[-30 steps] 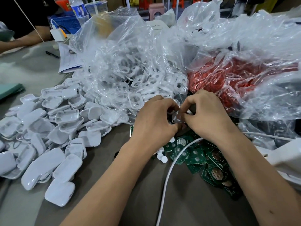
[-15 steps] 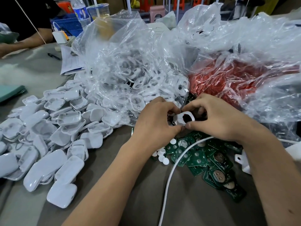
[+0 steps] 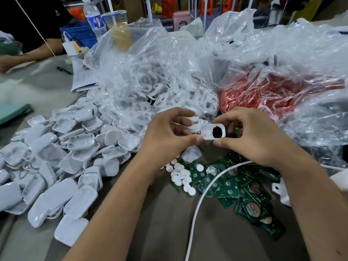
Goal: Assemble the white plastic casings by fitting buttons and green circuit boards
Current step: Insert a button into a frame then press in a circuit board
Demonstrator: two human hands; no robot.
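A small white plastic casing (image 3: 208, 134) with a round dark hole is held up between my two hands over the table. My right hand (image 3: 252, 136) pinches its right end between thumb and fingers. My left hand (image 3: 169, 134) pinches its left end, thumb tip below, fingers curled above. Under the hands lie several round white buttons (image 3: 181, 175) and a heap of green circuit boards (image 3: 233, 185). A big pile of white casing halves (image 3: 62, 159) covers the table on the left.
A clear bag of white casings (image 3: 150, 80) and a clear bag of red parts (image 3: 267, 93) stand behind the hands. A white cable (image 3: 203, 196) runs across the boards. Another person's arm (image 3: 26, 57), papers, a pen and a bottle sit at the far left.
Both hands have lifted the casing slightly and drawn a little apart, so its holed face now shows plainly. The view has tilted up a bit.
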